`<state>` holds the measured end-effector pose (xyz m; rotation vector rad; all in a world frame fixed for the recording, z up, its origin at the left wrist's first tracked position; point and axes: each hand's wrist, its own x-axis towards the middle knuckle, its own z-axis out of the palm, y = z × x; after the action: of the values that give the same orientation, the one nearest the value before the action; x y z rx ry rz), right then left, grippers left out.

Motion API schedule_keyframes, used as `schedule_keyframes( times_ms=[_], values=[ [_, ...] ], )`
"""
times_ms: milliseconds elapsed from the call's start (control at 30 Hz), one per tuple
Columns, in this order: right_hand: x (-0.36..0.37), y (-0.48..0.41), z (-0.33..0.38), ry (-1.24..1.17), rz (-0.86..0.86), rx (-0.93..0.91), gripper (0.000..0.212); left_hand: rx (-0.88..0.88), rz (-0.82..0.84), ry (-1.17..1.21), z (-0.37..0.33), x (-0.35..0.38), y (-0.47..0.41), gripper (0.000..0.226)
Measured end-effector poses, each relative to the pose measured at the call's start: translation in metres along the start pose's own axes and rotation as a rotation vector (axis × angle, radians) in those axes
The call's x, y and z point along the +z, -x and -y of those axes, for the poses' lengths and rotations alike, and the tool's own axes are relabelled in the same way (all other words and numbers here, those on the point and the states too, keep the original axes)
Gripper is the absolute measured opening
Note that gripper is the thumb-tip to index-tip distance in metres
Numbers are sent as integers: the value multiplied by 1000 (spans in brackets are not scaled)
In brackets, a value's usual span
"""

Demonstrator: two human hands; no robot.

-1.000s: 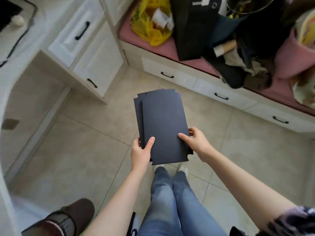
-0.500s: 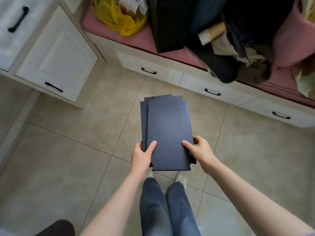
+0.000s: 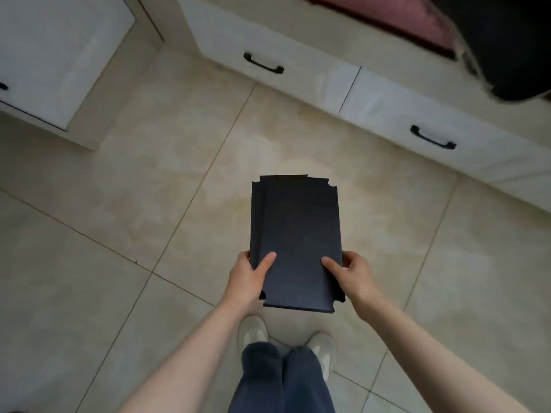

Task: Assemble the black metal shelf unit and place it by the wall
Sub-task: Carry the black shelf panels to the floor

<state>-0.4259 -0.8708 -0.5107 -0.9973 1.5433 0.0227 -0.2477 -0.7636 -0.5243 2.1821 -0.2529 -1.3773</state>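
- Tiled floor [image 3: 119,234]: pale beige, glossy, with thin dark grout lines running diagonally. It takes up most of the view and looks like the likely place to lay the parts out.
- Bench drawer unit [image 3: 402,114]: white fronts along the far side. A pink cushion [image 3: 411,22] lies on top, with a dark, blurred object [image 3: 512,49] at its right end that is too smeared to name.
- Cabinet [image 3: 53,55]: white panelled door at upper left, standing at an angle to the drawer unit.
- Black shelf panels [image 3: 295,228]: the only parts of the shelf unit in view.
  - They are flat matt sheets with notched corners. There are at least two, stacked with the lower one offset to the left.
  - They are carried in the air in front of the person, above the floor and touching nothing else.
  - No posts or frame are in view, so assembly appears hardly begun.
- Left hand [image 3: 247,278]: grips the near left edge of the stack, thumb lying on top and fingers wrapped out of sight.
- Right hand [image 3: 354,275]: mirrors it on the near right edge, thumb on top and fingers curled at the side. Gripping at both sides probably keeps the loose sheets level and stops them sliding apart.
- Shoes [image 3: 253,332]: a light-coloured pair, side by side below the panels.
- Drawer handles [image 3: 263,63]: black curved pulls, one on each front.
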Motion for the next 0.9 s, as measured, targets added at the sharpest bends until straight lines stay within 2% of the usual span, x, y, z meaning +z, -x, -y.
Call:
schedule_keyframes(
  times_ms=[200,367,733,900],
  values=[
    [29,-90,-55,58,6,-3,33,-41,46,-72,56,34,-88,56],
    [50,-143,-82,87,-5,-20,35,-2,40,-94,87,53,-144,61],
    [69,-205,-111,158,-15,-87,46,14,81,-122,119,73,-202,56],
    [78,-222,-121,170,-38,-63,47,18,38,-232,126,74,-222,70]
  ],
)
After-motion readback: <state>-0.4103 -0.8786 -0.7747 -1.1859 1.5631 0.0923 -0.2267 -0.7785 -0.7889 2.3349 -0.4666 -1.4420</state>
